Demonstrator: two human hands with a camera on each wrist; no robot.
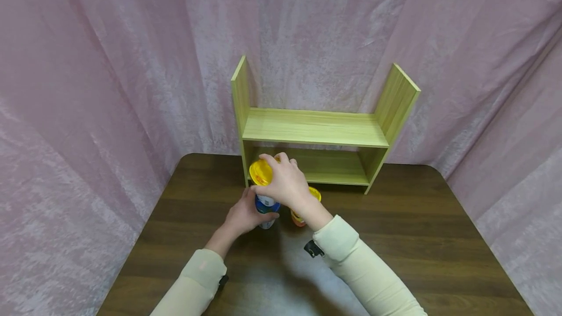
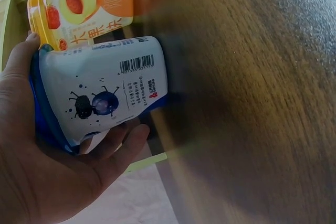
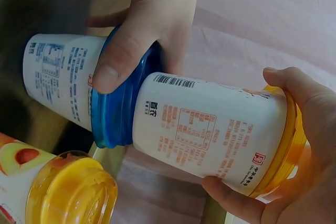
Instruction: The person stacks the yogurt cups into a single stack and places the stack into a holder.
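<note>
At the near edge of the table [image 1: 421, 238], two cream sleeves [image 1: 351, 252] reach in, forearms angled toward each other. Left hand [image 1: 243, 214]: low, curled round the lid of the blue-lidded cup [image 2: 105, 82], thumb on one side, fingers on the other. Right hand [image 1: 287, 184]: higher, arched over from the right, thumb and fingers spread round the upper cup [image 3: 205, 129], pinching it at and just below its lid.

Upper cup: white, orange print, barcode, yellow lid uppermost; sits over the blue lid, base touching it. Lower one: white, blueberry cartoon, barcode, standing on the table. Just beside it, the peach cup [image 2: 94, 9]: orange and white, cut-fruit picture, yellow lid, on the table. Beyond: pale wooden shelf [image 1: 313, 126], two tiers. Behind that, pink curtain [image 1: 316, 28].
</note>
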